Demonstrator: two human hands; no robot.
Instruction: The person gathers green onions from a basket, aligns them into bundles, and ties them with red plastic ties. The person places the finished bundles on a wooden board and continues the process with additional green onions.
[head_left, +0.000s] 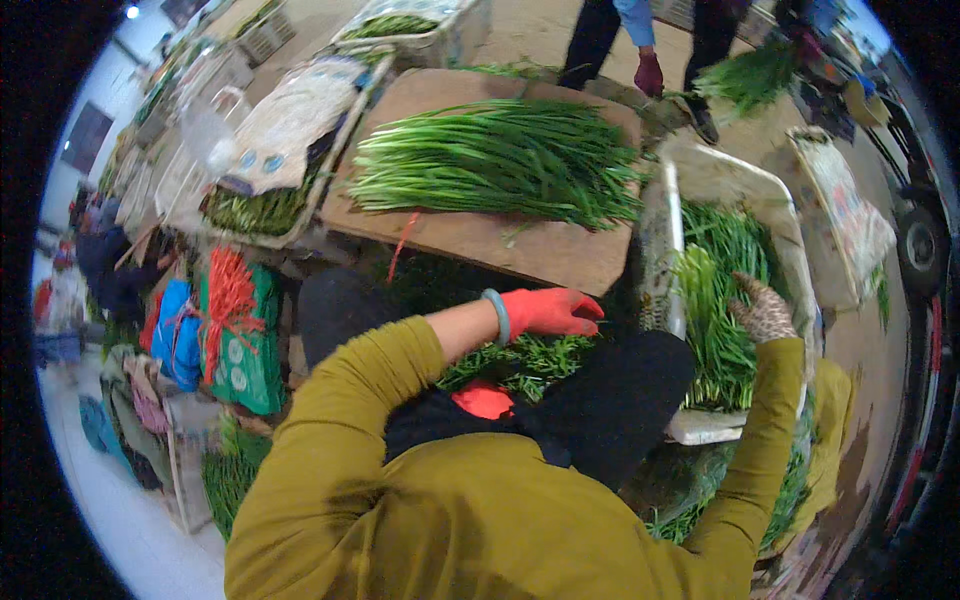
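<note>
My left hand (553, 312), in a red glove with a grey-green bangle at the wrist, hovers over my lap with its fingers apart and nothing in them. Loose green trimmings (551, 364) lie below it. Inside the white plastic crate (787, 202) at the right, my right hand (761, 309), in a leopard-print glove, is spread against long chive-like greens (716, 315). A pale-stemmed bunch (696, 274) lies to the left of its fingers. In front of me, a large pile of the same greens (495, 161) rests on a brown board (555, 251), pale ends to the left.
A red strip (403, 244) hangs over the board's near edge. Red ties (231, 300) top a green package (251, 360) beside a blue bundle (178, 334). Crates of greens (255, 214) stand left. Beyond the board, another person's gloved hand (649, 73) reaches down. A wheeled vehicle (921, 240) is far right.
</note>
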